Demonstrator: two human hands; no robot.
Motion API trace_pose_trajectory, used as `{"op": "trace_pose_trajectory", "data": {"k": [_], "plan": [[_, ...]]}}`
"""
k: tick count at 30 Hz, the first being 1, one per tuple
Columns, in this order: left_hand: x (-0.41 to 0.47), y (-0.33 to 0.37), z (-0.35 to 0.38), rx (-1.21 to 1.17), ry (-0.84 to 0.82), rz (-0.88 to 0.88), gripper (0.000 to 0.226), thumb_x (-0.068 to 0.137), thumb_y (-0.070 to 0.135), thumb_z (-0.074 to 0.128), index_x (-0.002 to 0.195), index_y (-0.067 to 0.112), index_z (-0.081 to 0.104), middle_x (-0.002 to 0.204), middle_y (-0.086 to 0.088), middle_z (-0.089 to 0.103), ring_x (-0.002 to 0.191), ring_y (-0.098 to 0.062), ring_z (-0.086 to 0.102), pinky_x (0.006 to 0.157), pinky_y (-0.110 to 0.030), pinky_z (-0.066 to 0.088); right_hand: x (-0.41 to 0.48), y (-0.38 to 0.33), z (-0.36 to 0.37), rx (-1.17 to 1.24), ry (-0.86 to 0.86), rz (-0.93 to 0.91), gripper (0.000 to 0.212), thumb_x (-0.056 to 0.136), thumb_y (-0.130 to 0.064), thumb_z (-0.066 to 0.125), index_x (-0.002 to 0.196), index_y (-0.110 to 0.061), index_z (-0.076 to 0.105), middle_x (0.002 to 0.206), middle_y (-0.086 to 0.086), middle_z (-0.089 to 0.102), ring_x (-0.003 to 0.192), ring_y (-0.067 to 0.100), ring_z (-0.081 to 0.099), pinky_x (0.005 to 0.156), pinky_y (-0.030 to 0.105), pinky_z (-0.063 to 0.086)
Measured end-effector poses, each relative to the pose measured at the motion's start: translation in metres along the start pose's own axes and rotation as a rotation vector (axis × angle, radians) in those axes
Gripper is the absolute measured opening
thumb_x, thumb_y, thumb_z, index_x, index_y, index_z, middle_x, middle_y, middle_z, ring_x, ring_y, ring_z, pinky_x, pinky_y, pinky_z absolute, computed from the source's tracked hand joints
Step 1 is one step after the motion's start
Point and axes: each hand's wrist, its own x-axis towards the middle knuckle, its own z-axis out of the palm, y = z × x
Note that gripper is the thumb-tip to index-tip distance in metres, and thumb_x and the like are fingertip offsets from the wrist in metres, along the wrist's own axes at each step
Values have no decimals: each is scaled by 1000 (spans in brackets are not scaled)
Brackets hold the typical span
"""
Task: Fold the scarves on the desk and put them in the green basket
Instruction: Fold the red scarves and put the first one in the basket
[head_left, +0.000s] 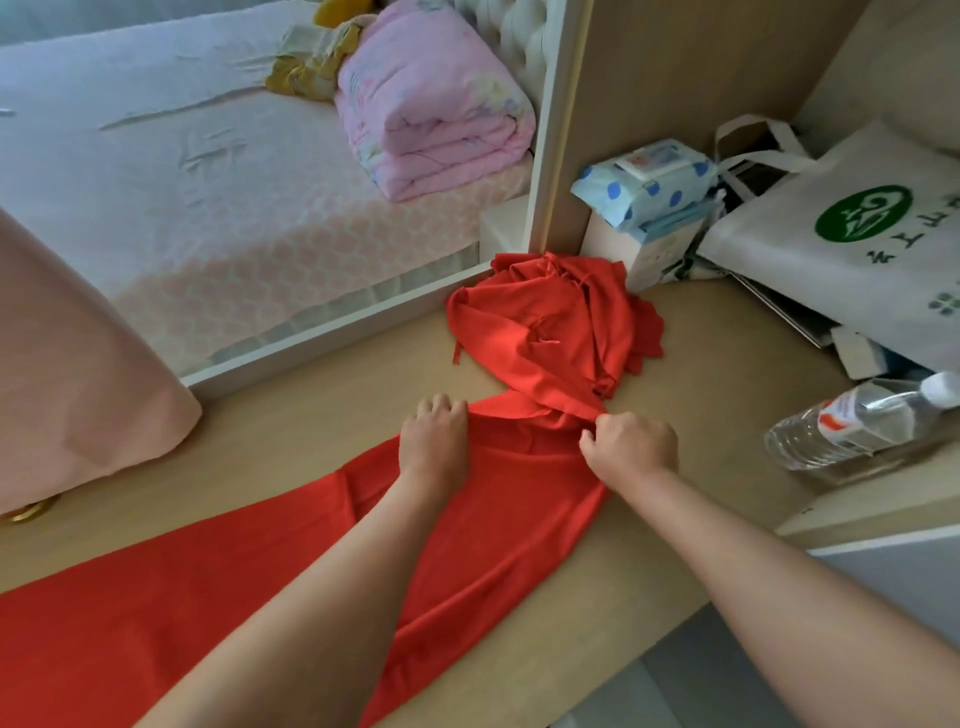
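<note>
A: Location of red scarf (208, 597)?

B: Spread flat on desk (701, 467), running from lower-left corner of view up toward centre. Far end meeting a crumpled heap of red cloth (556, 322) at the back, against the upright panel. Impossible to separate single pieces within the heap.

A: State of left hand (434, 441)?

B: Knuckles up, fingers curled at the scarf's left edge, just short of the heap. Fingertips tucked out of sight; probably gripping the edge rather than merely pressing. Forearm lying over the flat length.

A: State of right hand (631, 444)?

B: Curled tight, pinching a bunch of cloth at the scarf's right edge. Roughly level with the other hand, the scarf's width between them.

A: Surroundings?

B: Just right of heap: small white box (639, 254) with blue-dotted wipes pack (649, 182) on top. Further right: white tote bag (857, 223) with green logo, lying tilted. Near right end of desk: clear water bottle (857, 421) on its side, white cap pointing right. Beyond desk, left: bed (156, 182) carrying a folded pink quilt (431, 104). Far left: pink fabric (67, 364) resting against the desk top.
</note>
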Motion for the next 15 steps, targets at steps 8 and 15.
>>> {"op": "trace_pose_trajectory", "data": {"k": [8, 15], "plan": [[35, 28, 13, -130, -79, 78, 33, 90, 18, 55, 121, 26, 57, 114, -2, 58, 101, -29, 64, 74, -36, 51, 34, -24, 16, 64, 195, -237, 49, 86, -15, 65, 132, -23, 52, 117, 5, 58, 97, 28, 62, 79, 41, 49], [42, 6, -8, -300, 116, -198, 23, 96, 24, 40, 105, 15, 59, 103, -13, 68, 97, -35, 64, 69, -34, 41, 43, -2, -9, 573, 195, 231, 27, 97, -26, 50, 116, -22, 69, 111, 12, 71, 103, 35, 65, 81, 37, 49]]}}
